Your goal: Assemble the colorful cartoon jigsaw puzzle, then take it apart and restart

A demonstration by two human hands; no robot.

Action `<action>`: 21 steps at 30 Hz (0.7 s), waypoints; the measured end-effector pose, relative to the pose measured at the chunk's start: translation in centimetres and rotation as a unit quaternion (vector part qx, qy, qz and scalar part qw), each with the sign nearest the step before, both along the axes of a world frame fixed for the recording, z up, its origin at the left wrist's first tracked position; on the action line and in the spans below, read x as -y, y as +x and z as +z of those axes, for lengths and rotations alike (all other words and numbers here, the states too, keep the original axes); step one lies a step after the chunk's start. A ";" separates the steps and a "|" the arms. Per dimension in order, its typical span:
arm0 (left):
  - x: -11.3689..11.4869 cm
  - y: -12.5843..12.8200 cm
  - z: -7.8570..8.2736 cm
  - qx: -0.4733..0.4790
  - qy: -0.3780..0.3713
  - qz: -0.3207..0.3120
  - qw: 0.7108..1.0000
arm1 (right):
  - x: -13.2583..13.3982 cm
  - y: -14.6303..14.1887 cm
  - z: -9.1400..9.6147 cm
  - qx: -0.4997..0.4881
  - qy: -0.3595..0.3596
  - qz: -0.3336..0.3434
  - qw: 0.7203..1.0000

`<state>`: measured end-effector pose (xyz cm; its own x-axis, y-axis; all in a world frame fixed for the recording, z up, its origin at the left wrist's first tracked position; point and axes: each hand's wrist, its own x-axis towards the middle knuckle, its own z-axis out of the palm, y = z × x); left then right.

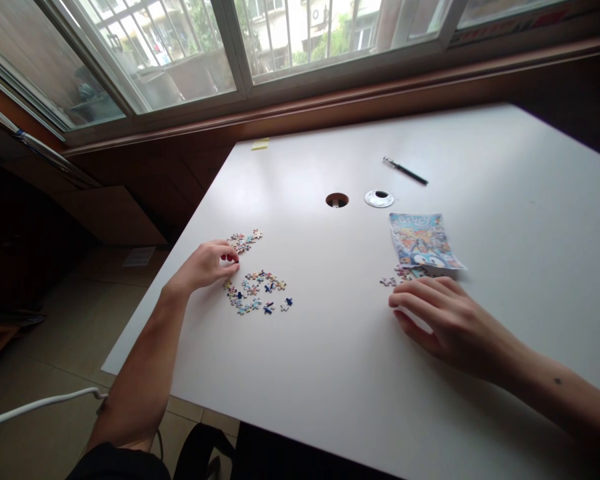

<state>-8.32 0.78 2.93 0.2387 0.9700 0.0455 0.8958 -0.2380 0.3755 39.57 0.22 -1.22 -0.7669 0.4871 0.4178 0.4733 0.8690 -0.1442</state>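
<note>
My left hand (209, 265) is closed in a pinch at the table's left side, with a small dark jigsaw piece (237, 261) mostly hidden at its fingertips. Just beyond it lies a small heap of jigsaw pieces (240, 244). A larger loose cluster of pieces (251, 285) spreads to its right. On the right, my right hand (437, 313) hovers low with bent fingers, thumb a little apart from the index finger, and nothing visible between them. Beyond those fingers, several more pieces (389, 281) lie partly covered by a colourful picture sheet (423, 240) and by the hand.
The white table (320, 353) has a round cable hole (337, 200) with its metal cover (379, 198) beside it. A black pen (406, 171) lies farther back. Yellow tape (261, 144) marks the far edge, below a window (300, 40).
</note>
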 end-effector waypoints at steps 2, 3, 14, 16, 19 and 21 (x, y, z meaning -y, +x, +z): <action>0.1 0.5 0.5 0.012 0.001 -0.016 1.000 | 0.0 -0.1 0.1 -0.004 0.002 0.000 1.000; 0.2 1.0 0.7 0.021 0.009 -0.028 0.999 | 0.0 -0.1 0.1 -0.005 0.003 -0.001 1.000; 3.8 14.6 -1.3 0.039 0.069 -0.350 0.933 | 1.6 -1.8 0.9 -0.018 -0.043 0.067 0.997; 3.8 14.9 -1.6 0.052 0.078 -0.349 0.933 | 2.1 -2.2 1.0 -0.009 -0.054 0.098 0.994; 3.4 14.2 -1.4 0.099 0.121 -0.311 0.937 | 2.7 -3.0 1.0 0.016 -0.073 0.143 0.987; 2.9 13.5 -1.0 0.122 0.163 -0.271 0.941 | 3.1 -3.6 1.1 0.041 -0.090 0.162 0.982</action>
